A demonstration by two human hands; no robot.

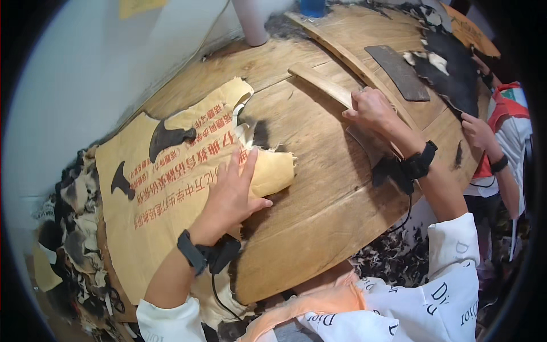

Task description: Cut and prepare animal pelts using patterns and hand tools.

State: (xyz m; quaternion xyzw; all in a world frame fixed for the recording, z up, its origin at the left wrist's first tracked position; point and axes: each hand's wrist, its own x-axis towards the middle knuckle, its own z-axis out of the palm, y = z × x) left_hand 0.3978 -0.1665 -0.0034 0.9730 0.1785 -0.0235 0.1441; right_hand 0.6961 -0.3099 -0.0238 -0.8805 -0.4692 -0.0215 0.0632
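Note:
My left hand (228,191) lies flat with fingers spread on a large tan sheet (165,228) with red print, near its ragged right edge. White fluffy shreds (245,137) show along that edge. Two dark axe-shaped pieces, a larger one (163,139) and a smaller one (121,182), rest on the sheet. My right hand (373,111) is closed at the near end of a pale wooden stick (319,84), its fingers wrapped round it. A dark piece (393,175) lies below my right wrist, partly hidden by the watch-like strap.
A long wooden strip (336,48) and a dark flat slab (399,73) lie on the wooden table (307,228). At right, another person's hand (477,130) holds a black furry hide (453,74). Fur scraps (77,233) heap at left. A pale cylinder (250,23) stands by the wall.

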